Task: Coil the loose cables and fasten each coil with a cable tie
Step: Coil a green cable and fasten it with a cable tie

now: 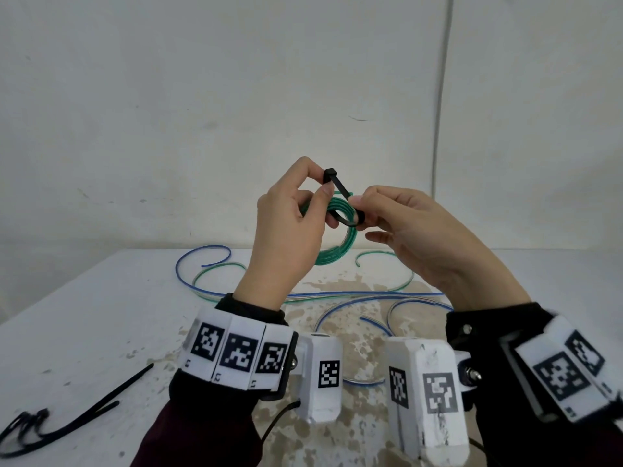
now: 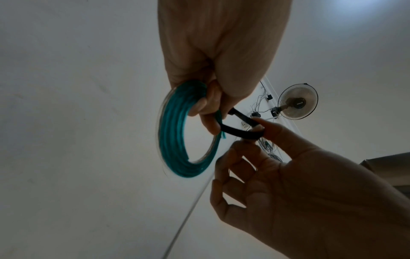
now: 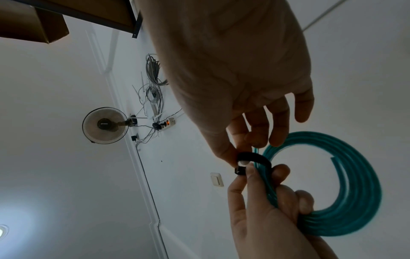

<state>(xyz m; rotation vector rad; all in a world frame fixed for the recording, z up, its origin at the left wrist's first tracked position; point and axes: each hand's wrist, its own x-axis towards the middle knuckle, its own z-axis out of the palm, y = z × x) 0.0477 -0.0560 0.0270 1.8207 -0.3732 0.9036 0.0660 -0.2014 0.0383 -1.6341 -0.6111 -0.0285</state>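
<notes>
Green coil (image 1: 337, 230), black tie (image 1: 340, 193) looped, both hands pinching

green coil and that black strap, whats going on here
A person is fastening a coiled green cable with a black cable tie. The left hand grips the coil and pinches the tie's head end; the right hand pinches the tie where it bends round the coil's strands. The tie is looped but not yet closed. Loose blue and green cables lie uncoiled on the white table, with spare cable ties at its near left.
</notes>
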